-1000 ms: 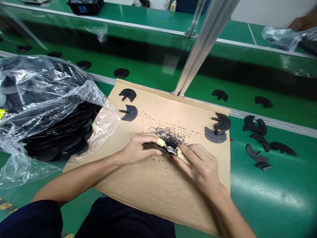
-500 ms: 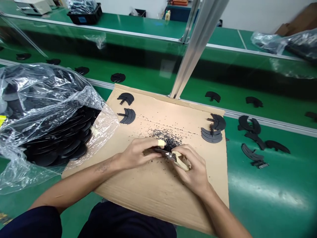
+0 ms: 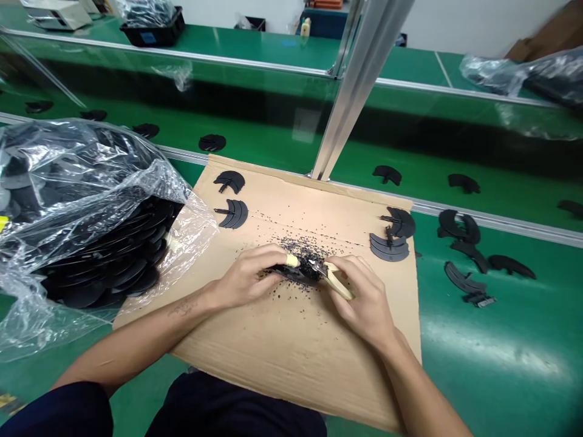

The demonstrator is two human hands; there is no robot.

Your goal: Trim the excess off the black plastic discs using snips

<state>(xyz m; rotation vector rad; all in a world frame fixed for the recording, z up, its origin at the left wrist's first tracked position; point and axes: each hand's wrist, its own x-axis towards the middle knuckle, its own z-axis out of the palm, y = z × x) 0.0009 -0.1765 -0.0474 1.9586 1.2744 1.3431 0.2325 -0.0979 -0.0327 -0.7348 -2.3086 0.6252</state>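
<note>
From the head view, a blue label [image 3: 148, 37] marks the black bin [image 3: 170, 33] at the back; its writing is too small to read. The left hand [image 3: 248, 273] reaches in from lower left, thumb and fingers pinching a black part [image 3: 296, 274] above the cardboard [image 3: 273, 352], beside scattered black bits [image 3: 300, 244]. The right hand [image 3: 364, 297], angled inward from lower right, has its fingers wrapped around pale-handled pliers [image 3: 339, 284], tip near the part's right end.
</note>
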